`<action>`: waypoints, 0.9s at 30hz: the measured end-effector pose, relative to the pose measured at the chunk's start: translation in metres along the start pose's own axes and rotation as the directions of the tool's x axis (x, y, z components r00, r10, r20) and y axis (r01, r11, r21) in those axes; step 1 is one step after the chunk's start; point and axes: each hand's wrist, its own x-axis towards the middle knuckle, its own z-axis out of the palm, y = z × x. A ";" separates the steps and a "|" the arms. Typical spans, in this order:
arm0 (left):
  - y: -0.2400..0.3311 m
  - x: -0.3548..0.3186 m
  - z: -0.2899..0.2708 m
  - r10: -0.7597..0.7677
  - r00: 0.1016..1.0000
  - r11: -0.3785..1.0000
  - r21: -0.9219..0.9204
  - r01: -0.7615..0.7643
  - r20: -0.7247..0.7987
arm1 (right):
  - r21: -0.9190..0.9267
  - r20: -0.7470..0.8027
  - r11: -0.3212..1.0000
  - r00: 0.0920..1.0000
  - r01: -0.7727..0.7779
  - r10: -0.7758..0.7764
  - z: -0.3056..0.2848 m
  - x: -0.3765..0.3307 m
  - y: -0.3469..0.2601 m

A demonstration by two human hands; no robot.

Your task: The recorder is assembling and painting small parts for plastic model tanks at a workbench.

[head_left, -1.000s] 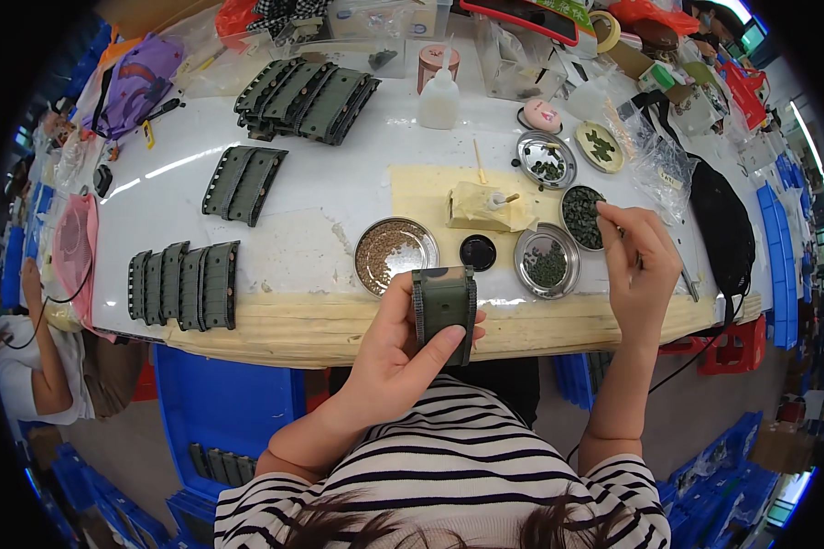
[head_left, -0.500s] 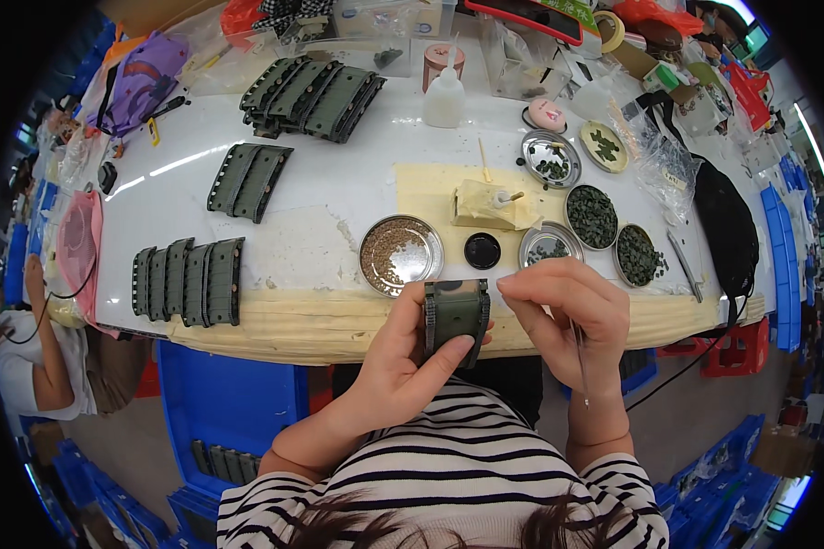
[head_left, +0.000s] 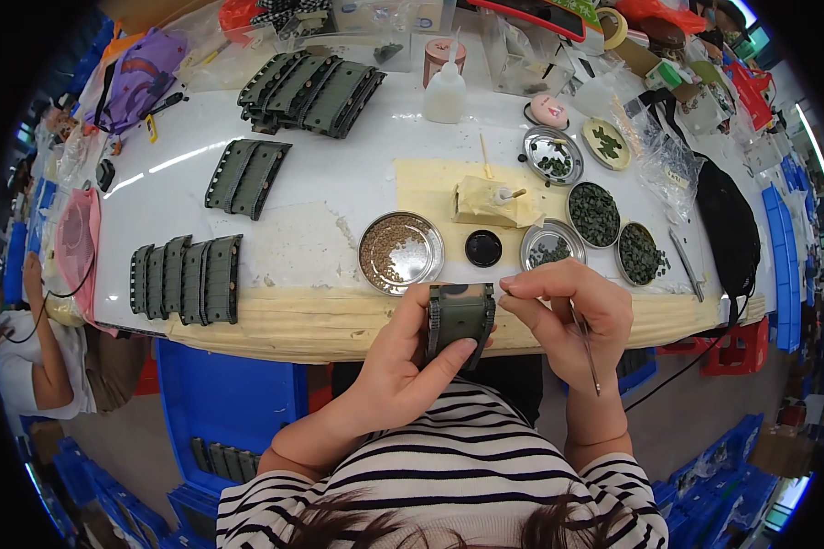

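Observation:
A dark green curved ribbed plastic piece (head_left: 460, 316) is gripped in my left hand (head_left: 409, 368), thumb across its lower face and fingers behind it. My right hand (head_left: 569, 320) is beside the piece's upper right corner, thumb and index finger pinched together. Whatever is between those fingertips is too small to make out. A slim metal tool (head_left: 589, 357) is tucked in the right palm, its end pointing down. Just beyond my hands are a round tin of tan bits (head_left: 401, 253), a small black cup (head_left: 482, 248) and a tin with a few dark green pieces (head_left: 552, 245).
Similar green pieces stand in groups (head_left: 188, 279), (head_left: 247, 178) and a stack (head_left: 311, 93) at the left. Fuller tins of green bits (head_left: 593, 216) lie right. A white squeeze bottle (head_left: 445, 94) stands behind. Below the table edge is a blue bin (head_left: 229, 393).
My right hand has shifted slightly right, and the lower end of the metal tool has swung a little right. My left hand still holds the green piece in nearly the same place.

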 end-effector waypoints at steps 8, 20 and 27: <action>0.001 0.001 -0.001 -0.003 0.999 0.999 0.033 0.001 0.034 | -0.048 0.007 0.978 0.979 0.205 -0.205 0.005 0.006 0.002; 0.004 0.000 -0.001 -0.014 1.000 1.000 0.018 0.013 0.012 | -0.236 0.146 0.862 0.894 0.448 -0.424 0.000 0.005 0.011; -0.002 0.001 -0.001 0.048 0.998 0.997 0.069 -0.046 -0.027 | -0.050 0.042 0.949 0.950 0.311 -0.309 0.011 -0.001 0.012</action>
